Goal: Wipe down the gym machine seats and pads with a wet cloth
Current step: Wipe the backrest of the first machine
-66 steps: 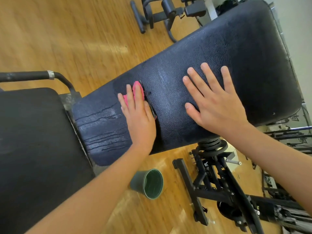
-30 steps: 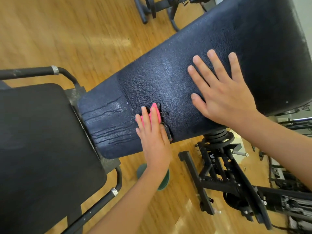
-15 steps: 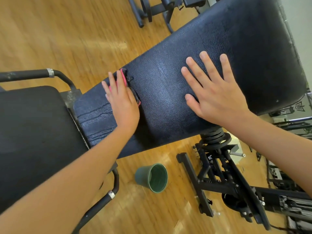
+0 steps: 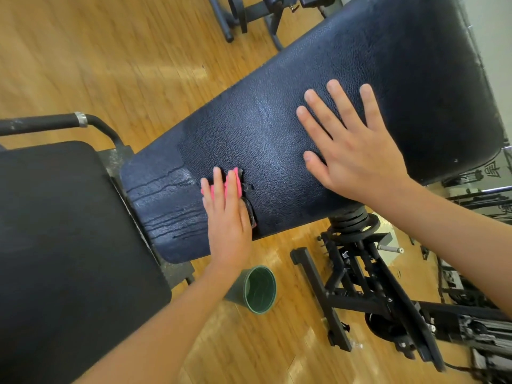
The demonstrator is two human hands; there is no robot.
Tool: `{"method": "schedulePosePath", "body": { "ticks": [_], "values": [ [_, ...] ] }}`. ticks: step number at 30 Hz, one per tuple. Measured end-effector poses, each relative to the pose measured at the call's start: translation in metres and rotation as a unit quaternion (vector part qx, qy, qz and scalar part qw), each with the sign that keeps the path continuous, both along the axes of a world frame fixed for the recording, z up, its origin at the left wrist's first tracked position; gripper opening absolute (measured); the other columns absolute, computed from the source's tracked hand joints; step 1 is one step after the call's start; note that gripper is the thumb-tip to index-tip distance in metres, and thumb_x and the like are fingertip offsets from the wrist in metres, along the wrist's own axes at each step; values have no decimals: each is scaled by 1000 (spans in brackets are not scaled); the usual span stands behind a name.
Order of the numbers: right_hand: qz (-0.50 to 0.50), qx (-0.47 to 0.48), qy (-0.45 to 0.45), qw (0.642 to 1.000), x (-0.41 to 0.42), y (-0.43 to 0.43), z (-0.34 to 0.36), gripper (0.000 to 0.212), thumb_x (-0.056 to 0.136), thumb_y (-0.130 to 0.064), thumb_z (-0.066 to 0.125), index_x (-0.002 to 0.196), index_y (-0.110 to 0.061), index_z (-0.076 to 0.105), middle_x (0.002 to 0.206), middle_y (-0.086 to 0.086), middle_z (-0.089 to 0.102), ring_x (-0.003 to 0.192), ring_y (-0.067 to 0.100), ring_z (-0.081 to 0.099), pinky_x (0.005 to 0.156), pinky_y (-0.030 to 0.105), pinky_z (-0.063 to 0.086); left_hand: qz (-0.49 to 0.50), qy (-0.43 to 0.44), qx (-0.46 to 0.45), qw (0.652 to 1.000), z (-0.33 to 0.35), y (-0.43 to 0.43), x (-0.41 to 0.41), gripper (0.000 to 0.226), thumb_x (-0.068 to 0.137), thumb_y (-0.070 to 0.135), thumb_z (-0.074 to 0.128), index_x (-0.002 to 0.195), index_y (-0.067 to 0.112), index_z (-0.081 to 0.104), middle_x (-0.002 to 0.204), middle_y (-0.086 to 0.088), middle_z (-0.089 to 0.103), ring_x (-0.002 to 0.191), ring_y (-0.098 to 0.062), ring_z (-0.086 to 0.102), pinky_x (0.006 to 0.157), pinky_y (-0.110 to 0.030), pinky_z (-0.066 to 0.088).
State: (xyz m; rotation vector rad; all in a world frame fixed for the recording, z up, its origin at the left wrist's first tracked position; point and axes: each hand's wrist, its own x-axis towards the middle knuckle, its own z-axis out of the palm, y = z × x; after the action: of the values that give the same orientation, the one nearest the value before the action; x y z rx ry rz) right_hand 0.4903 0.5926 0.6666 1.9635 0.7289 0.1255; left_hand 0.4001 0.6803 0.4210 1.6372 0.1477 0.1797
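A long black padded bench back [image 4: 374, 67] slants from lower left to upper right. Its lower end shows cracks and wet streaks. My left hand [image 4: 227, 214] lies flat with straight fingers on a pink cloth [image 4: 232, 185], pressing it on the pad near the near edge. Most of the cloth is hidden under the palm. My right hand [image 4: 352, 153] rests flat and spread on the pad further right. A black seat pad [image 4: 63, 245] fills the lower left.
A green cup [image 4: 257, 289] stands on the wooden floor below the bench. The black steel bench frame [image 4: 360, 286] with a spring sits at lower right. A grey handle bar [image 4: 55, 121] runs left of the seat. More machine legs [image 4: 249, 12] stand at the top.
My left hand has slid the pink cloth back from the far edge of the pad toward the near edge. My right hand has stayed flat in the same place.
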Motion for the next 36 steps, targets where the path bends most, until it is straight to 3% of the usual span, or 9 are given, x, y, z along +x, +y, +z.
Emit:
{"method": "schedulePosePath", "body": {
  "ticks": [3, 10, 14, 18, 23, 28, 31, 36],
  "values": [
    [2, -1, -2, 1000, 1, 0, 0, 66, 109, -48, 21, 164, -11, 22, 171, 14, 17, 158, 40, 10, 125, 65, 7, 21, -19, 5, 1000, -6, 20, 39, 56, 107, 9, 30, 162, 17, 20, 170, -6, 8, 157, -32, -7, 127, -51, 4],
    [2, -5, -7, 1000, 1, 1, 0, 66, 108, -47, 23, 163, -11, 24, 171, 14, 18, 158, 41, 12, 125, 65, 9, 101, 46, -26, 994, -5, 62, 121, 58, 105, 14, 28, 162, 20, 21, 170, -3, 13, 157, -32, -1, 124, -49, 1],
    [2, -11, -8, 1000, -1, 1, 1, 66, 108, -47, 24, 163, -11, 24, 171, 14, 19, 158, 41, 12, 124, 65, 10, 112, 58, -42, 991, 2, 42, 95, 58, 105, 12, 32, 162, 17, 21, 170, -5, 16, 157, -33, 1, 124, -41, -2],
    [1, -13, -8, 1000, 0, 3, 1, 66, 108, -47, 24, 163, -11, 24, 171, 14, 18, 158, 41, 12, 125, 65, 8, 71, -10, 1, 997, 1, 15, 37, 58, 105, 4, 32, 161, 8, 19, 169, -6, 16, 158, -26, 2, 127, -53, 6],
    [-10, -6, -10, 1000, -2, 8, 1, 65, 108, -45, 27, 162, -8, 25, 170, 16, 19, 157, 41, 12, 124, 67, 8, 2, 25, 21, 999, -13, 8, 6, 56, 109, 21, 21, 164, 22, 9, 171, -5, 5, 157, -29, -7, 125, -56, 14],
    [22, 68, 33, 997, -11, 46, -54, 61, 103, -37, 38, 154, -3, 40, 167, 15, 31, 157, 35, 21, 124, 61, 6, 0, 4, 40, 999, -18, 12, 12, 55, 109, 26, 20, 163, 20, 14, 170, -5, 8, 157, -26, -6, 128, -47, 5],
    [16, 52, 47, 997, -7, 46, -88, 63, 103, -38, 36, 158, -6, 35, 168, 14, 27, 157, 35, 19, 125, 58, 3, -1, 16, 27, 999, -18, 11, 8, 56, 109, 27, 21, 164, 22, 12, 171, -3, 6, 157, -25, -9, 127, -41, 0],
    [28, 30, 24, 999, -2, 33, -98, 67, 105, -43, 30, 162, -9, 26, 171, 15, 19, 158, 38, 14, 125, 63, 5, 3, 10, -9, 1000, -13, 6, 0, 58, 109, 27, 23, 164, 25, 4, 171, 1, -4, 156, -23, -17, 127, -42, 0]
  ]
}}
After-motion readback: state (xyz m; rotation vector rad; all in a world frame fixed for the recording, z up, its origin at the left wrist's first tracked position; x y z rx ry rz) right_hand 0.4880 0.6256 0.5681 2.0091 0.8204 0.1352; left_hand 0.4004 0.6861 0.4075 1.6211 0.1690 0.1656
